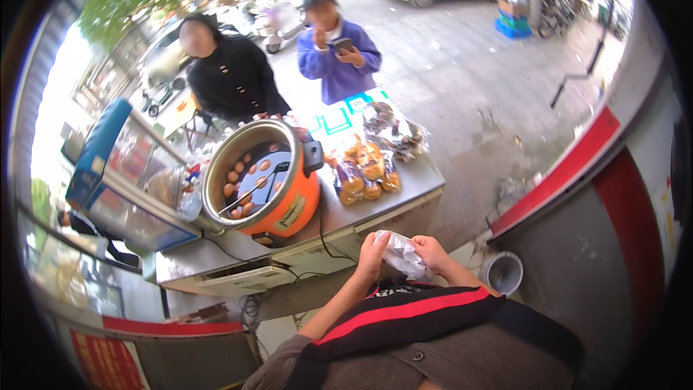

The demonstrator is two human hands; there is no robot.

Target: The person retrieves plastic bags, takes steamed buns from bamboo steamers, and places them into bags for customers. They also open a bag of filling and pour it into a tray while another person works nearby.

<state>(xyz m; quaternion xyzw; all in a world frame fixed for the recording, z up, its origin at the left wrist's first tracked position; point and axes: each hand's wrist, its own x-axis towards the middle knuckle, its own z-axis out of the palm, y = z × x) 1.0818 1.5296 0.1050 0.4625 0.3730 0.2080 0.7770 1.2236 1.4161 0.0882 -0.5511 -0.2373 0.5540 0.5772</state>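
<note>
Between my two hands is a crumpled white plastic bag, held close in front of my body. My left hand pinches its left side with the thumb on top. On its right side the fingers of my right hand grip the film. Whether anything lies inside the bag cannot be made out. Beyond my hands, on a metal-topped counter, stands an orange electric cooker without a lid. Brown eggs sit in its dark liquid, and a long-handled ladle leans across it.
Wrapped bread rolls and other clear-wrapped packs lie right of the cooker. Cables hang over the counter's near edge. A blue-topped display case stands left. Two people face the counter. A bucket stands on the floor at right.
</note>
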